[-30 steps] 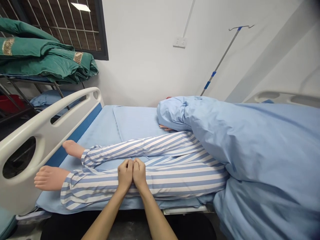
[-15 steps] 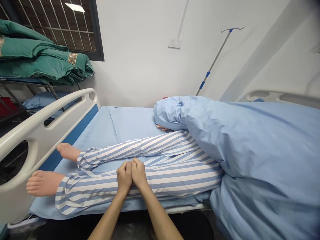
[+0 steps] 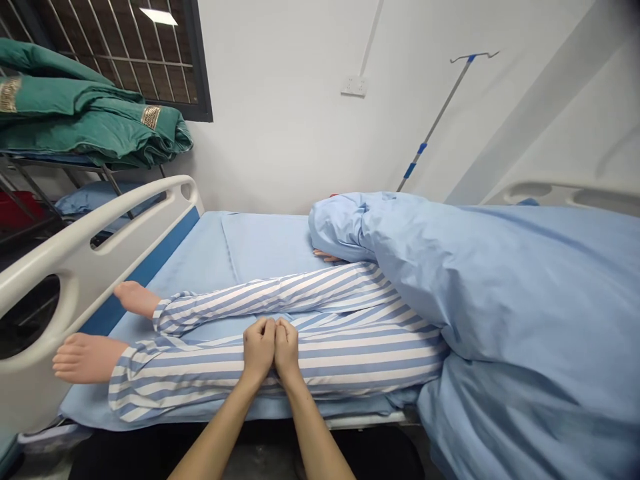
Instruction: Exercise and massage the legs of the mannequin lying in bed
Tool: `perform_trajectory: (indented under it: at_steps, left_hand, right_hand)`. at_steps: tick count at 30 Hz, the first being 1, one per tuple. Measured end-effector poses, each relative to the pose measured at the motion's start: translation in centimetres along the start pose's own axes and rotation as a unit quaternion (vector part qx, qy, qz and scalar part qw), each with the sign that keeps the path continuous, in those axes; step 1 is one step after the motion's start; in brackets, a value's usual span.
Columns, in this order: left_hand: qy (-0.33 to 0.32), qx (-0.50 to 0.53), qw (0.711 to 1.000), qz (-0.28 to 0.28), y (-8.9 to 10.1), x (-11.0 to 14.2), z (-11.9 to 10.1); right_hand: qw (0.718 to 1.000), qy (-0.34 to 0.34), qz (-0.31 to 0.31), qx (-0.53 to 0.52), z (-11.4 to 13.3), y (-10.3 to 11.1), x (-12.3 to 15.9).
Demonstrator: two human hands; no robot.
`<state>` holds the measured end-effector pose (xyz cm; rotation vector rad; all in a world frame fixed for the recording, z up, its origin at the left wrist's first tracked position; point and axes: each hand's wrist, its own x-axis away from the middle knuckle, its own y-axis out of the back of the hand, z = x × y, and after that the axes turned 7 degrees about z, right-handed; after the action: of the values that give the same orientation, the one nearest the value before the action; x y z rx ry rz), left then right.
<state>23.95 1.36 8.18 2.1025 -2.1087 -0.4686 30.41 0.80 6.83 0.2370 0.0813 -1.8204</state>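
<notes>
hands (image 3: pixel 270 350) on striped trouser leg (image 3: pixel 190 377), green blanket's (image 3: pixel 85 130) gold patch (image 3: pixel 151 117) unreadable, maybe lettered

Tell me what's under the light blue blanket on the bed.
The manikin's striped-trousered legs run under the light blue blanket, and a hand pokes out at its edge. Torso and head are covered, so they cannot be seen.

Manikin's blue-striped pajama leg (image 3: pixel 360 360) lying flat, straight, knee unbent.

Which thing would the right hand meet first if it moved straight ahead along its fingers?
Probably the mannequin's far leg in blue-striped trousers, just beyond the right hand, which rests on the near leg. Depth is hard to judge from this view.
</notes>
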Motion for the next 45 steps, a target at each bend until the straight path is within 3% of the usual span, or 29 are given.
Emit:
perform_trajectory:
  at_steps: [5,12,15,19,22,26,29,35,40,45]
  left_hand:
    - [-0.018,-0.044,0.998,-0.029,-0.8,0.6,0.5]
    - [-0.046,-0.038,0.998,-0.012,-0.7,0.4,1.2]
    - [-0.04,-0.052,0.998,-0.007,-0.8,0.7,1.2]
    - [-0.035,-0.063,0.997,0.011,-0.9,0.7,0.8]
    - [-0.017,-0.034,0.999,0.008,-1.2,0.4,0.0]
    - [0.008,0.031,0.999,-0.003,-2.2,0.4,-1.4]
    - [-0.002,0.014,1.0,0.003,-3.2,1.1,-1.5]
    - [-0.03,-0.043,0.999,-0.005,-3.7,1.5,-0.2]
    - [-0.057,-0.024,0.998,0.026,-3.5,1.6,0.1]
    - [-0.049,-0.041,0.997,0.041,-3.6,1.8,-0.2]
  right_hand:
    - [0.999,-0.021,-0.022,-0.018,0.2,0.2,-0.1]
    - [0.983,0.031,0.043,0.176,2.1,1.8,0.1]
    - [0.976,0.047,0.066,0.204,1.8,2.6,0.7]
    - [0.981,0.044,0.054,0.18,0.8,3.0,1.2]
    - [0.993,0.037,0.04,0.105,0.8,3.2,1.0]
    - [0.999,0.03,0.024,-0.004,1.0,3.8,0.5]
    - [0.999,0.022,0.002,-0.033,0.6,4.1,0.3]
    - [1.0,0.005,-0.01,0.011,1.2,4.2,0.0]
    - [0.993,0.043,0.042,0.103,3.1,5.4,0.4]
    - [0.994,0.05,0.041,0.082,1.5,6.5,0.9]
